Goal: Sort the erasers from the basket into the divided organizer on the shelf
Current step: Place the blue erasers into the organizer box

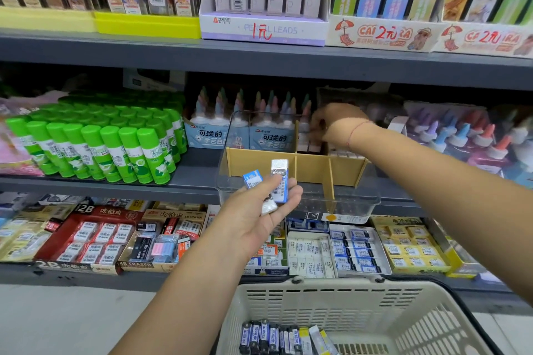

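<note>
Reaching our right hand (pixel 337 121) into the clear cardboard-divided organizer (pixel 253 163), fingers' state unclear, we are clamping blue-sleeved white erasers (pixel 279 179) in our left hand (pixel 259 210); loosely stacked, one may slip.

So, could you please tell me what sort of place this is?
Most likely a stationery shop aisle: the shelves carry rows of glue sticks, a pencil leads box with a handwritten price, and eraser boxes, and a shopping basket sits below.
</note>
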A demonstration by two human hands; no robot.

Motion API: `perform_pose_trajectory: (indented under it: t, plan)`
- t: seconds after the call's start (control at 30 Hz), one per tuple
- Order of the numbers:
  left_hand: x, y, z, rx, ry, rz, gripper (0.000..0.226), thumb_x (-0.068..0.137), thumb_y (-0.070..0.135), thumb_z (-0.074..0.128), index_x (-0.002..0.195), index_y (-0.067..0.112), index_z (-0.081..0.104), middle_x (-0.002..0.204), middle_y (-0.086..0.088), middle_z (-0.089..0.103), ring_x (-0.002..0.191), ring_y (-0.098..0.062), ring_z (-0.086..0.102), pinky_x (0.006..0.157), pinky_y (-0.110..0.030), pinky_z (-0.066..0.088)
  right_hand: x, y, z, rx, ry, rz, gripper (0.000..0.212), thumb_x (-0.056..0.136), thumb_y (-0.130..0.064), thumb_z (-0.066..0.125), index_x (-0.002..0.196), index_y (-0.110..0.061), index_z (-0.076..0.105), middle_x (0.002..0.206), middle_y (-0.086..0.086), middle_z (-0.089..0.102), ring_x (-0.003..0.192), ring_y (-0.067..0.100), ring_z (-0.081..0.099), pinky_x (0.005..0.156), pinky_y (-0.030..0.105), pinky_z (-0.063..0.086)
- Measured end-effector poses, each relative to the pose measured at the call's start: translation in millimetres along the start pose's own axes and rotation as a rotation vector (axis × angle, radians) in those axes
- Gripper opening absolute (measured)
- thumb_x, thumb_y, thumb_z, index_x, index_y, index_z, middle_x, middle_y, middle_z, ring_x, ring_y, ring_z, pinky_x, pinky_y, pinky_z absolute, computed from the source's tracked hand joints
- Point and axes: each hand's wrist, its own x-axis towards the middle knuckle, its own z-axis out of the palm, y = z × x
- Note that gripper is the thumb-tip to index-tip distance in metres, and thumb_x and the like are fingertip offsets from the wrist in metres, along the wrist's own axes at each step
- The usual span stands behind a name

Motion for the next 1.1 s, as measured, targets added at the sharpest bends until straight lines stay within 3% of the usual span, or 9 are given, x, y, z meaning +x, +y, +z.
perform_pose_trajectory:
  t: [0.1, 0.17, 0.27, 0.43, 0.57, 0.67, 0.83, 0.97, 1.1]
  plan:
    - [1.1, -1.1, 1.2, 0.013, -0.010, 0.017, 0.021, 0.090, 0.001, 0.059, 0.111, -0.004, 0.058, 0.096, -0.025, 0.071, 0.086, -0.030, 0.071, 0.074, -0.037, 0.060, -26.7, -20.8, -12.7, 0.403, 0.041, -0.100, 0.026, 0.086, -0.043, 0.064, 0.089, -0.019, 0.071, 0.090, -0.004, 0.067, 0.082, 0.008, 0.058, 0.081, 0.026, 0.046]
    - [0.8, -2.1, 2.7, 0.036, -0.015, 0.032, 0.018, 0.091, 0.002, 0.059, 0.108, -0.002, 0.059, 0.094, -0.023, 0.071, 0.086, -0.030, 0.072, 0.074, -0.036, 0.060, -50.6, -39.1, -17.0, 0.715, -0.167, -0.136, 0.029, 0.085, -0.043, 0.065, 0.084, -0.015, 0.072, 0.077, -0.004, 0.067, 0.066, 0.000, 0.055, 0.068, 0.018, 0.046]
    - [0.2, -3.9, 4.7, 0.076, -0.006, 0.056, 0.011, 0.090, 0.002, 0.059, 0.100, 0.000, 0.062, 0.092, -0.022, 0.072, 0.087, -0.030, 0.071, 0.077, -0.036, 0.058, -60.5, -41.6, -11.3, 0.840, -0.351, -0.158, 0.016, 0.081, -0.021, 0.073, 0.086, -0.006, 0.072, 0.072, 0.001, 0.068, 0.061, 0.003, 0.058, 0.056, 0.014, 0.044]
    - [1.4, -0.8, 2.7, 0.046, 0.007, 0.071, 0.012, 0.097, 0.003, 0.050, 0.107, -0.004, 0.051, 0.103, -0.029, 0.067, 0.096, -0.035, 0.068, 0.080, -0.036, 0.056, -38.8, -8.3, -28.9, 1.057, -0.091, 0.043, 0.005, 0.083, -0.004, 0.069, 0.087, -0.006, 0.067, 0.072, 0.005, 0.065, 0.064, 0.015, 0.061, 0.051, 0.016, 0.048]
    - [-2.2, 2.8, 4.0, 0.033, -0.050, 0.034, 0.007, 0.101, 0.004, 0.038, 0.101, 0.002, 0.045, 0.102, -0.033, 0.066, 0.097, -0.040, 0.067, 0.081, -0.041, 0.056, -17.9, 13.1, -36.6, 0.670, -0.055, 0.113, 0.009, 0.089, -0.013, 0.064, 0.099, -0.012, 0.064, 0.095, 0.013, 0.070, 0.057, 0.007, 0.064, 0.054, 0.012, 0.050]
    - [-4.3, 2.6, 5.1, 0.039, -0.142, 0.000, 0.010, 0.098, 0.004, 0.035, 0.091, 0.008, 0.041, 0.104, -0.034, 0.065, 0.098, -0.042, 0.067, 0.080, -0.042, 0.058, -8.5, 4.0, -18.3, 0.472, -0.125, 0.065, 0.018, 0.084, -0.012, 0.070, 0.101, -0.006, 0.067, 0.084, 0.003, 0.067, 0.062, 0.008, 0.060, 0.052, 0.011, 0.047]
    - [-3.8, 1.5, 3.5, 0.111, -0.176, -0.013, 0.010, 0.101, 0.008, 0.038, 0.105, 0.002, 0.045, 0.108, -0.028, 0.067, 0.098, -0.039, 0.068, 0.078, -0.040, 0.059, 5.0, -8.1, 11.8, 0.098, -0.041, -0.057, 0.023, 0.083, -0.029, 0.070, 0.101, -0.015, 0.069, 0.107, 0.003, 0.068, 0.102, 0.023, 0.059, 0.087, 0.025, 0.044]
    - [-1.8, 0.7, 0.7, 0.240, -0.137, 0.012, 0.027, 0.101, 0.020, 0.044, 0.109, 0.001, 0.061, 0.110, -0.016, 0.070, 0.094, -0.031, 0.070, 0.074, -0.036, 0.060, 5.9, -8.0, 24.7, 0.118, -0.042, -0.048, 0.011, 0.081, -0.027, 0.071, 0.086, -0.020, 0.064, 0.099, 0.000, 0.065, 0.097, 0.023, 0.057, 0.078, 0.023, 0.043]
    - [-4.8, 1.6, 2.4, 0.281, -0.140, 0.023, 0.029, 0.102, 0.025, 0.042, 0.117, 0.007, 0.059, 0.106, -0.010, 0.072, 0.086, -0.026, 0.072, 0.067, -0.031, 0.060, 8.8, -4.4, 27.8, 0.157, -0.035, -0.040, 0.012, 0.082, -0.025, 0.071, 0.089, -0.017, 0.066, 0.091, 0.000, 0.061, 0.100, 0.023, 0.055, 0.074, 0.020, 0.037]
